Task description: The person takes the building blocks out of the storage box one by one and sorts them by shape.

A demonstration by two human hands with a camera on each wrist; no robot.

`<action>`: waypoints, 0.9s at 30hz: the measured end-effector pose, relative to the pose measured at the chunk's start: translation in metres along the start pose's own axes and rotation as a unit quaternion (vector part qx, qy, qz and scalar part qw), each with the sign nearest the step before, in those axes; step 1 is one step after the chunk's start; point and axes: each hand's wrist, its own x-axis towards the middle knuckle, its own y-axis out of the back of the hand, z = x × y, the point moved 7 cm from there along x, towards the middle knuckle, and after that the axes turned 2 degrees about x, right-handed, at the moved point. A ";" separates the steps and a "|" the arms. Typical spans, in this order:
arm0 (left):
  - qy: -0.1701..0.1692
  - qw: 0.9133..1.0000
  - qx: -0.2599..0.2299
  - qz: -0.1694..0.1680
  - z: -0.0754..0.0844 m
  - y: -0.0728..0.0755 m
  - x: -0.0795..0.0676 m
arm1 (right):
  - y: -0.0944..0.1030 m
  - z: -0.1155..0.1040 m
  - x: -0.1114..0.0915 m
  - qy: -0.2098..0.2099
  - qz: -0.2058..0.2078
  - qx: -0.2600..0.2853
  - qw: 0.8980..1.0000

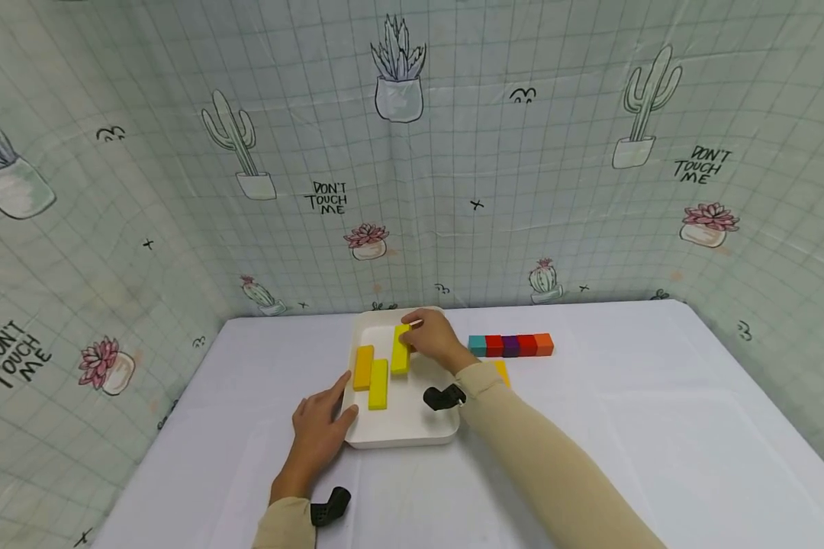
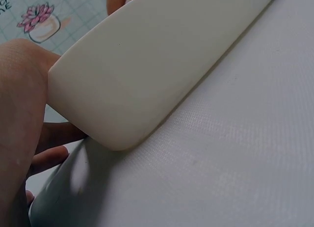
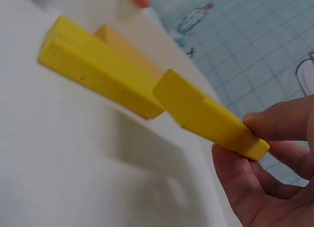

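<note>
A white tray [image 1: 405,431] lies on the table. My right hand [image 1: 434,335] pinches one end of a yellow block [image 1: 400,358] between thumb and fingers over the tray's far part. In the right wrist view this block [image 3: 211,116] is tilted, its free end toward the other blocks. A second yellow block [image 1: 378,385] and an orange-yellow block [image 1: 363,368] lie side by side in the tray's left half. My left hand [image 1: 318,431] touches the tray's left edge, fingers extended and thumb at the rim. The left wrist view shows the tray's outer wall [image 2: 122,89].
Right of the tray stands a row of small cubes [image 1: 511,346] in teal, red, purple and orange. Another orange-yellow block [image 1: 501,372] is partly hidden by my right sleeve. A printed cloth [image 1: 453,252] hangs behind the white table [image 1: 590,427].
</note>
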 end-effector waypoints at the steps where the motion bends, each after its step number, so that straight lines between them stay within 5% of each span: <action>1: 0.002 1.000 -0.001 -0.002 -0.001 0.000 0.000 | 0.001 0.000 -0.001 0.000 0.001 0.018 1.000; 10: 0.003 1.000 -0.003 -0.001 0.000 0.000 -0.002 | 0.013 0.002 -0.012 -0.006 0.029 0.121 0.992; 27: 0.000 1.000 0.006 -0.003 0.003 0.003 -0.003 | 0.023 0.015 -0.029 -0.023 0.020 0.188 0.982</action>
